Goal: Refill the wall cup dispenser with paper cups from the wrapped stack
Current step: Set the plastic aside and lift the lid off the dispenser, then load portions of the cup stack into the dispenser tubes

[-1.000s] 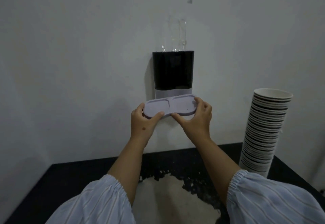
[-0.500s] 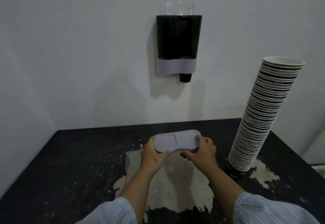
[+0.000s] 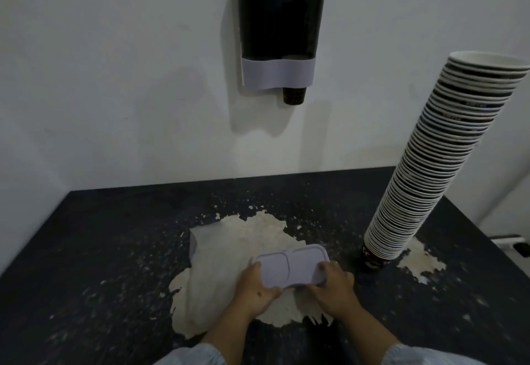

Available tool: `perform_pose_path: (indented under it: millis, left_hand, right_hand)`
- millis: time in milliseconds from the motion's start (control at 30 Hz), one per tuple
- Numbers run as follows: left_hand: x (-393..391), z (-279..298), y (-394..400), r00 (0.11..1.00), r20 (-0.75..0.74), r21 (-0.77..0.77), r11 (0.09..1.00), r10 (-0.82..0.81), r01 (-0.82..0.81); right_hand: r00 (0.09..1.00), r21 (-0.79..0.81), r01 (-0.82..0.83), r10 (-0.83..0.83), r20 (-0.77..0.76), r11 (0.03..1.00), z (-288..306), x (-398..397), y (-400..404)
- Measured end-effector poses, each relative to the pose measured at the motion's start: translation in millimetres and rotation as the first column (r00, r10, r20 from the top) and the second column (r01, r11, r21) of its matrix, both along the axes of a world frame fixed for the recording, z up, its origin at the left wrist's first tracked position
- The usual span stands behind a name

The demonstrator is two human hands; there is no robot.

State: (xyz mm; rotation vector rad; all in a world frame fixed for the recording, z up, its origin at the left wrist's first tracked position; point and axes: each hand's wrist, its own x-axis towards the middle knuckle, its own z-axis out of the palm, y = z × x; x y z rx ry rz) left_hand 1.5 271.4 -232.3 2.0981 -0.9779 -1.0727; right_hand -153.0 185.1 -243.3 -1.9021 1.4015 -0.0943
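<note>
Left hand point(image 3: 256, 287) and right hand point(image 3: 332, 284) each gripped an end of the lid point(image 3: 292, 265), low over the surface point(image 3: 114, 250); cup stack point(image 3: 447, 164) at 2 o'clock, dispenser point(image 3: 279, 26) at 12.

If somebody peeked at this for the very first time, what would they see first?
Probably the tall leaning stack of paper cups standing on the right side of the black table. Next, the dark cup dispenser up on the wall, with one cup poking out underneath. Down low in the middle, the left hand and right hand hold a pale lid over the table's worn, peeled patch.
</note>
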Motion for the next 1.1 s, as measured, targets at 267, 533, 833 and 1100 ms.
perform_pose_path:
  millis: [267, 533, 833, 1100]
  left_hand:
    - [-4, -17, -7, 0.993, 0.106, 0.126, 0.991, -0.059, 0.046]
    - [-13, -19, -15, 0.984, 0.179, 0.189, 0.982, -0.024, -0.011]
    - [-32, 7, -41, 0.982, 0.19, -0.067, 0.998, -0.007, 0.02]
    - [-69, 51, -77, 0.98, 0.183, -0.331, 0.934, -0.072, 0.13]
  right_hand:
    - [0.983, 0.021, -0.092, 0.094, -0.155, 0.996, -21, -6, -1]
    - [0.983, -0.053, -0.108, 0.099, -0.157, 0.993, -22, -4, -1]
    - [0.995, -0.454, 0.025, 0.02, 0.094, 0.89, -2, -16, -8]
    - [0.931, -0.744, 0.32, -0.049, 0.362, 0.586, 42, -37, -17]
